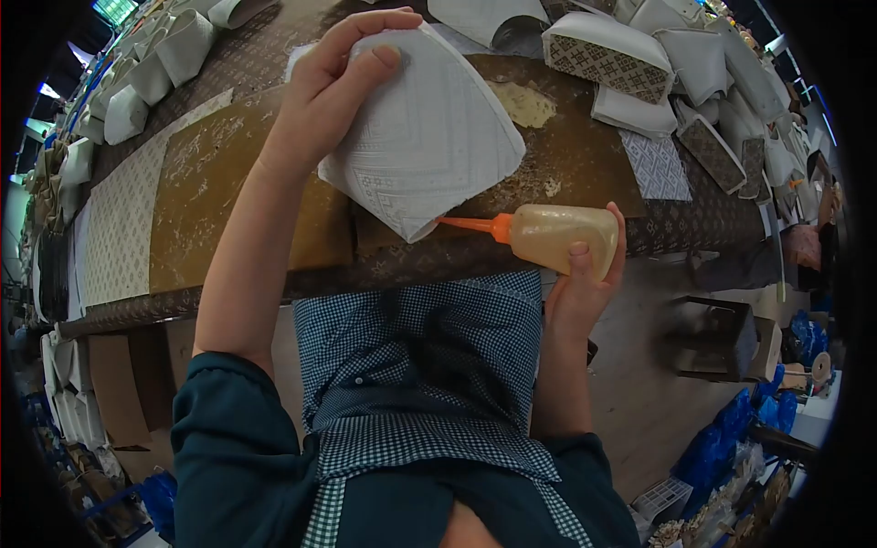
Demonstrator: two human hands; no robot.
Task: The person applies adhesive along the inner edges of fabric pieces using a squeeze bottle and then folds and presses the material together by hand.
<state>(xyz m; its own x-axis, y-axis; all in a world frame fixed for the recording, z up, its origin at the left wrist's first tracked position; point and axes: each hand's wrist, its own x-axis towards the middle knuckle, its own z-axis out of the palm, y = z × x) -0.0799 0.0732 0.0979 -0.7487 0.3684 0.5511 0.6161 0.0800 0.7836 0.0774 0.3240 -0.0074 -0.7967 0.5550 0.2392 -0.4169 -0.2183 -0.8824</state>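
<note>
Plainly, the left hand has its fingers pinched on the upper edge of a white patterned piece, thumb on the near face, which seems meant to leave its lower corner free. The right hand has its fingers wrapped round a bottle, laid on its side so the orange nozzle points to nine o'clock, at the piece's six o'clock corner; I cannot tell whether they touch. Beyond the piece, a brown board lies on the tabletop, perhaps to spare its cover from drips. White boxes crowd two to three o'clock of the piece, probably kept outward for elbow room.
</note>
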